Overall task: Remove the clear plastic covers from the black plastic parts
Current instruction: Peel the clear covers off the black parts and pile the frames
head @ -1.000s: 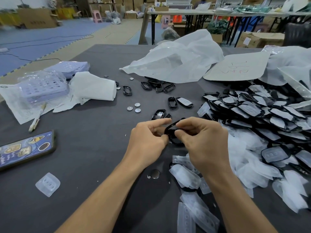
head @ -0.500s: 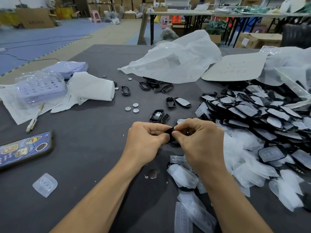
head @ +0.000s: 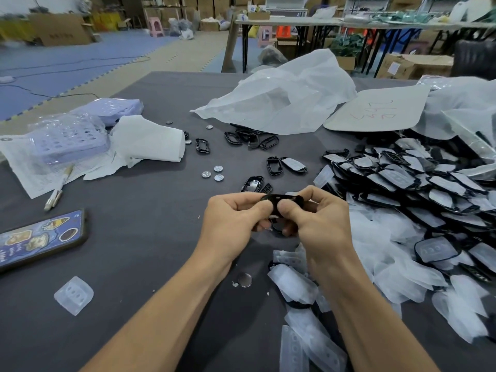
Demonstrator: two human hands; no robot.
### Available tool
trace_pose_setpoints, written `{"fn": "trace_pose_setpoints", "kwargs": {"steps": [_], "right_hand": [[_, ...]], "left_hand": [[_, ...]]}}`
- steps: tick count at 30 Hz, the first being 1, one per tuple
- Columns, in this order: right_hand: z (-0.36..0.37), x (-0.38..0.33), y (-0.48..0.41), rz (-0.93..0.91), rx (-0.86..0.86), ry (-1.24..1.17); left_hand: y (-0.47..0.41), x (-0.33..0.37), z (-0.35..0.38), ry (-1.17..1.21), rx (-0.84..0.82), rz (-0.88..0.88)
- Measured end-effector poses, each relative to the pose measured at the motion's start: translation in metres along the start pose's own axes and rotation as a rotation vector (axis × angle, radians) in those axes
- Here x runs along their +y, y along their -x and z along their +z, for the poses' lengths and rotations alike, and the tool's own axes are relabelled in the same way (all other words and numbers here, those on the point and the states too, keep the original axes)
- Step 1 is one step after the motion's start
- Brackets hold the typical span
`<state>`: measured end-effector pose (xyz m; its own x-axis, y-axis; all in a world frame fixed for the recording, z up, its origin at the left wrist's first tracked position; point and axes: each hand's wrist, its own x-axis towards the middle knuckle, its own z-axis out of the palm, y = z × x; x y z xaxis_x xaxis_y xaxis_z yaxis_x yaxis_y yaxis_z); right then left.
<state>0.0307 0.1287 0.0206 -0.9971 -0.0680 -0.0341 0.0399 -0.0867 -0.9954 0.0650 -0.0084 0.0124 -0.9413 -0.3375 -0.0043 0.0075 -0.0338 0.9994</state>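
Left hand (head: 236, 216) – right hand (head: 314, 218) – black part (head: 276, 197) between.

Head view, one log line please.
left hand: grips black part; right hand: grips same part; covered parts pile: right side

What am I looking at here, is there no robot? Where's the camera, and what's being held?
There is no machine here. A person works with two bare hands, filmed by a wide-angle camera worn on the head that looks forward and down. The left hand and right hand both pinch one black plastic part with curled fingers, above the grey table. To the right lies a pile of black parts, many under clear covers. Loose clear covers lie below the hands, and a lone clear cover sits apart at the left. Also there are a phone, small silver discs and a white plastic bag.
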Motion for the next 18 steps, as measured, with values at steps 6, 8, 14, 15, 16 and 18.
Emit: {"fn": "trace_pose_setpoints", "kwargs": {"steps": [6,8,14,15,16,18], "right_hand": [[0.0039,0.0089,0.0043,-0.157,-0.002,0.237],[0.0042,0.0073,0.0044,-0.15,-0.06,0.238],[0.0029,0.0024,0.0027,-0.039,-0.117,0.038],[0.0025,0.0014,0.003,-0.032,-0.102,0.003],[0.0016,0.0003,0.0031,-0.031,-0.086,-0.023],[0.0003,-0.0006,0.003,-0.034,-0.064,-0.042]], "left_hand": [[-0.0017,0.0063,-0.0028,-0.07,0.079,0.033],[-0.0012,0.0061,-0.0033,-0.059,0.113,0.039],[-0.0004,-0.0003,-0.0001,-0.121,0.177,0.097],[0.0002,-0.0009,0.0009,-0.11,0.156,0.107],[0.0011,-0.0014,0.0017,-0.085,0.111,0.11],[0.0021,-0.001,0.0025,-0.032,-0.012,0.088]]}}
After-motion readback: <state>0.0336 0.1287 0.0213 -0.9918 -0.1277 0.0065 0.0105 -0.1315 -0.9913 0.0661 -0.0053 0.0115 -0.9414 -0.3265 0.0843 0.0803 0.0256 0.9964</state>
